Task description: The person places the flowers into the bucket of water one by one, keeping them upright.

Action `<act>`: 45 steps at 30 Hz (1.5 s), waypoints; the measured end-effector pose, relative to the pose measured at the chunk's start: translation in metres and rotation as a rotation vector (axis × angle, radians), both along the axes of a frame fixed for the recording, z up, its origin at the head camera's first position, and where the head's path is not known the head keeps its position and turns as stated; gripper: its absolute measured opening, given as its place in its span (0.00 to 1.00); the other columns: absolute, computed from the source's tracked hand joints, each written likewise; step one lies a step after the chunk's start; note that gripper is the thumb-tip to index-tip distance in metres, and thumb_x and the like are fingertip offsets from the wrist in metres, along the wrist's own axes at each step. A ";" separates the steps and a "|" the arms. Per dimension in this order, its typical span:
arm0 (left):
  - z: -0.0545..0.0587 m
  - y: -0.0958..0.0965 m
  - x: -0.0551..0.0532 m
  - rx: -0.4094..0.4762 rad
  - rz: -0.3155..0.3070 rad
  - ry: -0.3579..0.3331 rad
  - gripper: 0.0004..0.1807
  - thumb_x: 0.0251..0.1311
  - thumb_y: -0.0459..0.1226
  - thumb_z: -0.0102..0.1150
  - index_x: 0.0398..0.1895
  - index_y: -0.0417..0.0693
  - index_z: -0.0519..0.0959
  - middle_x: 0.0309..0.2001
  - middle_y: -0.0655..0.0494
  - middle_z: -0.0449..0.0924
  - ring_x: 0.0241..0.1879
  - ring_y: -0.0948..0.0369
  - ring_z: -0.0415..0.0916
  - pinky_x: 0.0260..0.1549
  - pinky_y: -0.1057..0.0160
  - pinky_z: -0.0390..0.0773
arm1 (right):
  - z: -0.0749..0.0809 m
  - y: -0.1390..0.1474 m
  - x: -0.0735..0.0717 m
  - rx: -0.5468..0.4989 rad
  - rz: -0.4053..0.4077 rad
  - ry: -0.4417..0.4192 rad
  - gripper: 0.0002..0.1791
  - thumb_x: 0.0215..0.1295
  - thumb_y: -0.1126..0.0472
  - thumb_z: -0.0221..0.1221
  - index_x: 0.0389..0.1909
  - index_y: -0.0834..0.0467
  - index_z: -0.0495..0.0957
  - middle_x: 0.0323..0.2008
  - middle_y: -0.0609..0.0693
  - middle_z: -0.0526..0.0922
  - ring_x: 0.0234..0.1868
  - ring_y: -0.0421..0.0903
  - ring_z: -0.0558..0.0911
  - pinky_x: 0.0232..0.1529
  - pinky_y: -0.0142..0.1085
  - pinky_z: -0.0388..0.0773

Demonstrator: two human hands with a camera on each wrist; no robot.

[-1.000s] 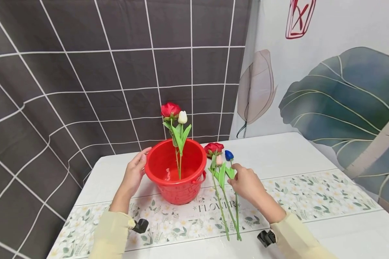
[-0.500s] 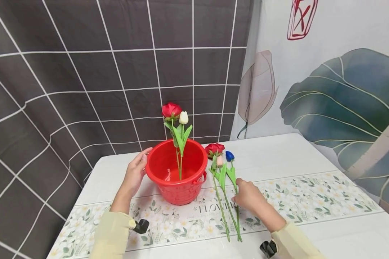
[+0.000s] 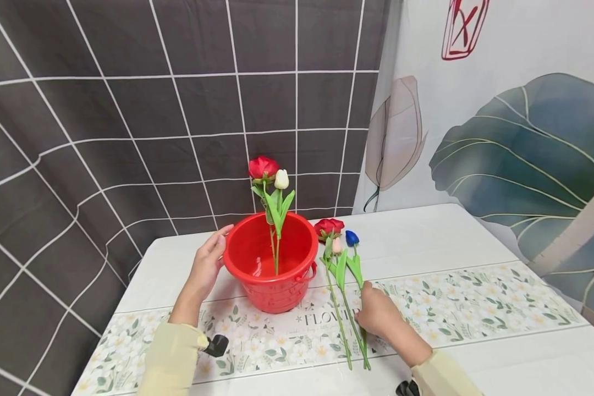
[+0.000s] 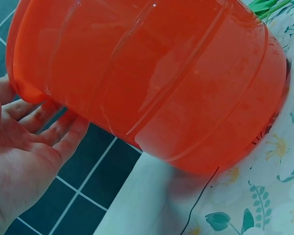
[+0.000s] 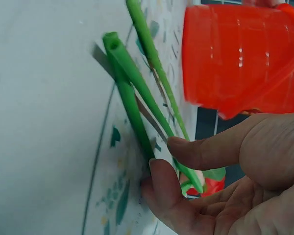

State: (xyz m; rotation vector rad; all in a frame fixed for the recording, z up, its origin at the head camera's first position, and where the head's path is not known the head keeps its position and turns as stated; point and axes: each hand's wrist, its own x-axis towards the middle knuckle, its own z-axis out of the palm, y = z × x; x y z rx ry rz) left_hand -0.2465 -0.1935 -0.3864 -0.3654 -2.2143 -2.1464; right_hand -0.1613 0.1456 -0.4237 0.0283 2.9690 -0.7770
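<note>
A red bucket [image 3: 272,291] stands upright on the table. Inside it are a red rose [image 3: 263,166] and a white tulip [image 3: 281,179], their blooms above the rim. My left hand [image 3: 207,269] rests against the bucket's left side near the rim, fingers fairly straight. Right of the bucket lie another red rose [image 3: 329,226], a pink tulip [image 3: 336,245] and a blue tulip [image 3: 352,238]. Low on the blue tulip's stem, my right hand [image 3: 380,312] has its thumb and forefinger curled round it. In the right wrist view green stems [image 5: 132,112] run beside those fingertips; exact contact is partly hidden.
The table [image 3: 416,231] is white, with a flower-printed band [image 3: 480,291] across it. A dark gridded cloth [image 3: 198,110] hangs behind and to the left. On the right is a white cloth [image 3: 406,44] with leaf prints. The bucket's handle [image 3: 307,272] hangs at its right side.
My right hand has slid down the blue tulip's stem toward me, from near its leaves, and its fingers have closed in. The left hand and bucket stay in place.
</note>
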 end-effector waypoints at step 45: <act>0.000 0.000 -0.001 -0.015 0.014 -0.002 0.26 0.75 0.43 0.37 0.72 0.44 0.60 0.68 0.45 0.63 0.65 0.51 0.63 0.53 0.72 0.74 | -0.014 0.001 0.002 0.045 -0.085 0.051 0.43 0.49 0.74 0.58 0.64 0.84 0.49 0.42 0.75 0.76 0.24 0.52 0.78 0.19 0.39 0.76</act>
